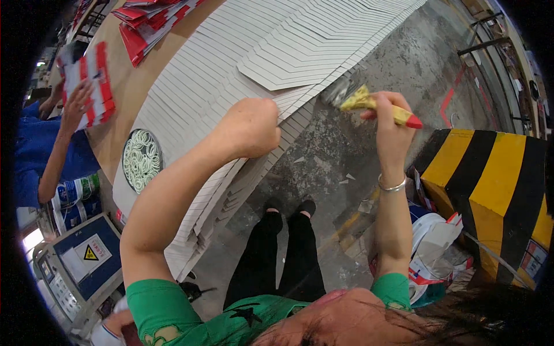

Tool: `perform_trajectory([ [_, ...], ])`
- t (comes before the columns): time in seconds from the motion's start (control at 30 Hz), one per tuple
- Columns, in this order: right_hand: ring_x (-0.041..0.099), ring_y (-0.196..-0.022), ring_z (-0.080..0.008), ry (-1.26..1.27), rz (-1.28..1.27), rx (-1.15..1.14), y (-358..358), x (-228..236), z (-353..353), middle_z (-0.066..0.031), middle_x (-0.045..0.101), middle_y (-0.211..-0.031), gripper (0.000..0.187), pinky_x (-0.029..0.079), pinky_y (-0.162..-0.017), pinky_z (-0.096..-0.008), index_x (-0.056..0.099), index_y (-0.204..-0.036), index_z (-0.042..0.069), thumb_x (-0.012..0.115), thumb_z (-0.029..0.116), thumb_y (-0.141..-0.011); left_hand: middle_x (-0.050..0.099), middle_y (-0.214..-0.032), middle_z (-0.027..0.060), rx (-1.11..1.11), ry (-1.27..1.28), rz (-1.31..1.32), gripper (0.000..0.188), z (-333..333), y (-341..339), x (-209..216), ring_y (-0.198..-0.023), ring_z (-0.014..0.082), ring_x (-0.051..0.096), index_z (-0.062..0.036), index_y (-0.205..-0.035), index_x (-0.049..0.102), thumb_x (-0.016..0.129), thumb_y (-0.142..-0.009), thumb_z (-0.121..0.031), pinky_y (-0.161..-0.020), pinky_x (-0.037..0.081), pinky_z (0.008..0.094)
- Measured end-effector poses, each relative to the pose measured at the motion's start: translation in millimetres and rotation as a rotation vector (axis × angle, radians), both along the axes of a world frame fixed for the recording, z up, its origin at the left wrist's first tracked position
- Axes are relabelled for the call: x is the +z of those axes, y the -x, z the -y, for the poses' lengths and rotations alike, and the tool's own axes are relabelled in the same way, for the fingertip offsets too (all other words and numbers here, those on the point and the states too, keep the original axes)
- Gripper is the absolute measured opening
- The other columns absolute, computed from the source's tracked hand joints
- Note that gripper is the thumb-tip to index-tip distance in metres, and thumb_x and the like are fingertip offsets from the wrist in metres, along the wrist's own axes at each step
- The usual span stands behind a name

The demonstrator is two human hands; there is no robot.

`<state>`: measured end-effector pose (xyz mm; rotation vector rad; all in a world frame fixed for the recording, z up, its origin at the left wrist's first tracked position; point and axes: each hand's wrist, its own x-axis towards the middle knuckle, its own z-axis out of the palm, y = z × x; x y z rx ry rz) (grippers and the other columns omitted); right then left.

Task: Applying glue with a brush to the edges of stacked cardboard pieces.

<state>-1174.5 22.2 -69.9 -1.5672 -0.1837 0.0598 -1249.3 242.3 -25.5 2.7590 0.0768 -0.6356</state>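
Brush (358, 99): bristles (343, 92) smeared by blur. Left hand (251, 128) shows its back; curled fingertips hidden, so whether they pinch anything can't be told. White sheets (231, 72) run off the upper edge, as do red packets (144, 24). Co-worker's blue top (37, 153) cut by dark left rim; red-white package (104, 86) blurred.
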Motion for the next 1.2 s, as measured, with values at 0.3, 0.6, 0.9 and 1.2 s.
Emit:
perform_trajectory([
  [0.3, 0.059, -0.057, -0.0112, 0.027, 0.005, -0.018, 13, 4, -3, -0.0059, 0.059, -0.078, 0.008, 0.046, -0.051, -0.0231, 0.058, -0.08, -0.002, 0.055, 0.003, -0.086, 0.062, -0.076, 0.0266, -0.045, 0.016, -0.006, 0.02, -3, -2, 6, -0.076, 0.0373, 0.063, 0.0068, -0.068, 0.063, 0.053, -0.07, -0.01, -0.073, 0.05, 0.0424],
  [0.6, 0.06, -0.06, -0.0113, 0.135, 0.11, 0.127, 53, 3, -5, -0.0083, 0.059, -0.084, 0.005, 0.046, -0.051, -0.0225, 0.058, -0.083, -0.003, 0.056, 0.002, -0.084, 0.062, -0.074, 0.0249, -0.06, -0.001, -0.051, 0.018, -2, -4, 6, -0.074, 0.036, 0.063, 0.0052, -0.069, 0.064, 0.054, -0.07, -0.01, -0.072, 0.051, 0.0419],
  [0.9, 0.059, -0.06, -0.0129, 0.13, 0.14, 0.128, 67, 9, -12, -0.0095, 0.059, -0.088, 0.007, 0.048, -0.052, -0.0222, 0.058, -0.08, -0.004, 0.055, 0.001, -0.084, 0.061, -0.076, 0.0291, -0.049, 0.067, -0.106, 0.022, -3, -3, 11, -0.078, 0.0409, 0.061, 0.0095, -0.073, 0.06, 0.054, -0.071, -0.011, -0.077, 0.049, 0.0452],
  [1.2, 0.06, -0.067, -0.0157, 0.174, 0.174, 0.113, 101, 11, -15, -0.0113, 0.062, -0.081, 0.008, 0.047, -0.06, -0.026, 0.059, -0.073, -0.002, 0.062, 0.003, -0.078, 0.063, -0.074, 0.0234, -0.098, 0.012, -0.061, 0.018, -6, -4, 7, -0.075, 0.0346, 0.064, 0.0039, -0.07, 0.066, 0.054, -0.069, -0.011, -0.071, 0.051, 0.0408],
])
